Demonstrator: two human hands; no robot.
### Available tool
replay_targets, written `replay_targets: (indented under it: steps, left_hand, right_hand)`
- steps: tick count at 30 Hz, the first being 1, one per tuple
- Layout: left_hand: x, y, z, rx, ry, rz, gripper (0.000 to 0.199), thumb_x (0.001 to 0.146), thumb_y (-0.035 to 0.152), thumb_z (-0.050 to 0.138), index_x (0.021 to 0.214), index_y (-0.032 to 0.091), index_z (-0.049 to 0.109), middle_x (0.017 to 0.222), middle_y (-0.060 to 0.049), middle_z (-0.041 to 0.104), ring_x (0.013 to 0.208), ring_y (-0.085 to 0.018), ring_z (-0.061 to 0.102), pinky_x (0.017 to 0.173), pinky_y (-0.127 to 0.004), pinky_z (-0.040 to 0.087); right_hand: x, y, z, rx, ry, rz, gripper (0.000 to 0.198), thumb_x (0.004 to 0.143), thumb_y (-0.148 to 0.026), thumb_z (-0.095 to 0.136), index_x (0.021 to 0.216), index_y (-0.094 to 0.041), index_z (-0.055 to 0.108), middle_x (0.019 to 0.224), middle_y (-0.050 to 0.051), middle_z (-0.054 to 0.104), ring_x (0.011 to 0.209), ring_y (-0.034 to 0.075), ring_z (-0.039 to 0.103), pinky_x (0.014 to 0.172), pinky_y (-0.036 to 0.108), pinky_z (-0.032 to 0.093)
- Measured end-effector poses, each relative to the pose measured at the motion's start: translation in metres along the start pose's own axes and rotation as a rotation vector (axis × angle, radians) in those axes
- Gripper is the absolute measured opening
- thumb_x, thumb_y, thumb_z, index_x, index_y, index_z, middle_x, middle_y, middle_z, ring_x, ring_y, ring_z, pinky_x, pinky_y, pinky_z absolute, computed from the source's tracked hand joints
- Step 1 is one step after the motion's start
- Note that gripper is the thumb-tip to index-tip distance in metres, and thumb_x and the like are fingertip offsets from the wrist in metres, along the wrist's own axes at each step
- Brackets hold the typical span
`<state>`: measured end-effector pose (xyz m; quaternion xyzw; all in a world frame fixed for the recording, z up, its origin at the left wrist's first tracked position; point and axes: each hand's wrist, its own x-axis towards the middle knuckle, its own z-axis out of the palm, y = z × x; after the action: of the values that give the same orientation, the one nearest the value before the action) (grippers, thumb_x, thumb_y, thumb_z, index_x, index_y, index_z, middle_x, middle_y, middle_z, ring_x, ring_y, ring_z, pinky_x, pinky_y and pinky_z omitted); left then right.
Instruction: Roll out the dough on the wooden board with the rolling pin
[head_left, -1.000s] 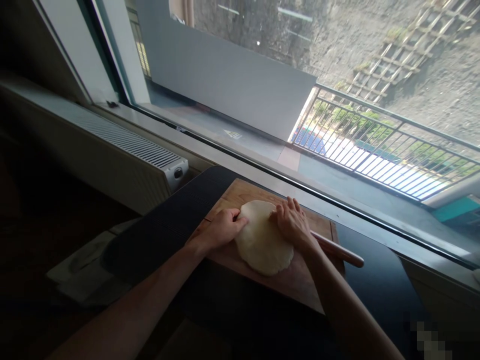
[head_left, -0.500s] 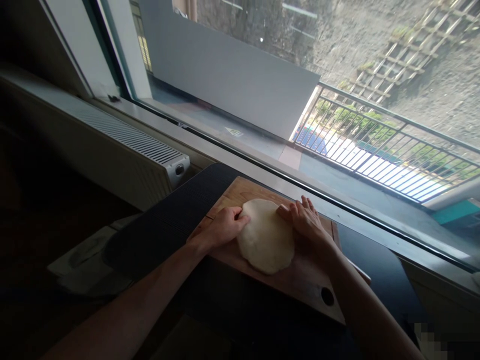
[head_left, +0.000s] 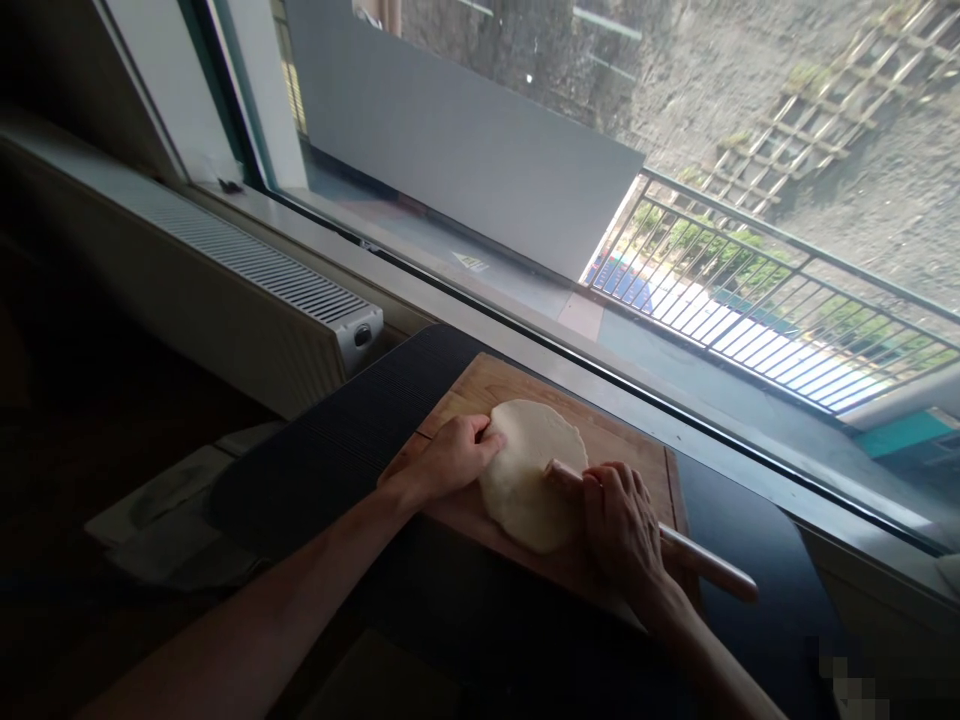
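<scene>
A flat, pale round of dough point(head_left: 525, 500) lies on a wooden cutting board point(head_left: 487, 380). My left hand point(head_left: 457, 455) pinches the dough's left edge between thumb and fingers. Over the right part of the dough, my right hand point(head_left: 621, 515) is closed on a wooden rolling pin point(head_left: 709, 562). The pin's near-left tip rests on the dough, and its other end sticks out past the board's right side. My right palm and fingers cover the middle of the pin.
The board sits on a dark table point(head_left: 360, 420) with rounded corners, against a window sill point(head_left: 480, 310). To the left stands a white radiator point(head_left: 300, 300). A pale, flat object point(head_left: 172, 510) shows dimly below the table at the left. Beyond the glass is a railing point(head_left: 750, 290).
My right hand has drawn back towards me, its fingers curling from stretched out to closed, and the rolling pin has come with it. My left hand stays at the dough's left edge.
</scene>
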<state>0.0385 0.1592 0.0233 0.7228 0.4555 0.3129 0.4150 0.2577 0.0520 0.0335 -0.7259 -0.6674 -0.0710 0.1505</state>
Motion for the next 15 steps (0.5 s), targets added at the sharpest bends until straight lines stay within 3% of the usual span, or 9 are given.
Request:
replay_targets:
  steps: [3,5,10,13,15]
  left_hand:
    - [0.001,-0.004,0.001,0.011,-0.009,0.017,0.025,0.078,0.038,0.048,0.074,0.017,0.061,0.066,0.001,0.061,0.062,-0.014,0.053,0.053,-0.022,0.037]
    - [0.002,-0.005,0.002,0.012,-0.024,0.011,0.027,0.079,0.039,0.047,0.076,0.017,0.062,0.068,0.000,0.062,0.064,-0.015,0.055,0.053,-0.022,0.037]
    - [0.002,-0.005,0.002,-0.014,-0.031,0.003,0.027,0.079,0.040,0.047,0.078,0.017,0.062,0.073,0.000,0.064,0.070,-0.016,0.057,0.056,-0.022,0.039]
    - [0.001,-0.003,0.000,-0.012,-0.026,-0.002,0.026,0.079,0.040,0.048,0.074,0.017,0.061,0.069,0.000,0.062,0.066,-0.015,0.055,0.054,-0.022,0.037]
    - [0.000,-0.002,-0.001,-0.002,-0.018,-0.006,0.025,0.078,0.039,0.049,0.072,0.017,0.060,0.066,0.001,0.061,0.062,-0.014,0.054,0.052,-0.022,0.036]
  right_hand:
    - [0.027,-0.010,0.001,-0.018,-0.056,0.023,0.030,0.093,-0.031,0.031,0.081,-0.022,0.057,0.089,0.005,0.057,0.086,0.020,0.049,0.080,0.034,0.037]
    - [0.049,-0.025,0.006,0.027,-0.036,0.033,0.026,0.091,-0.029,0.033,0.095,-0.022,0.058,0.102,0.006,0.056,0.094,0.021,0.048,0.081,0.034,0.036]
    - [0.106,-0.050,0.028,0.127,0.009,0.097,0.039,0.090,-0.023,0.027,0.122,-0.022,0.047,0.128,0.008,0.045,0.116,0.024,0.041,0.094,0.039,0.032]
    - [0.108,-0.053,0.032,0.104,-0.067,0.160,0.043,0.089,-0.024,0.026,0.128,-0.019,0.043,0.133,0.010,0.042,0.122,0.027,0.036,0.098,0.044,0.030]
    - [0.084,-0.056,0.029,0.067,-0.128,0.093,0.045,0.089,-0.026,0.028,0.131,-0.018,0.041,0.138,0.010,0.039,0.129,0.027,0.029,0.101,0.046,0.026]
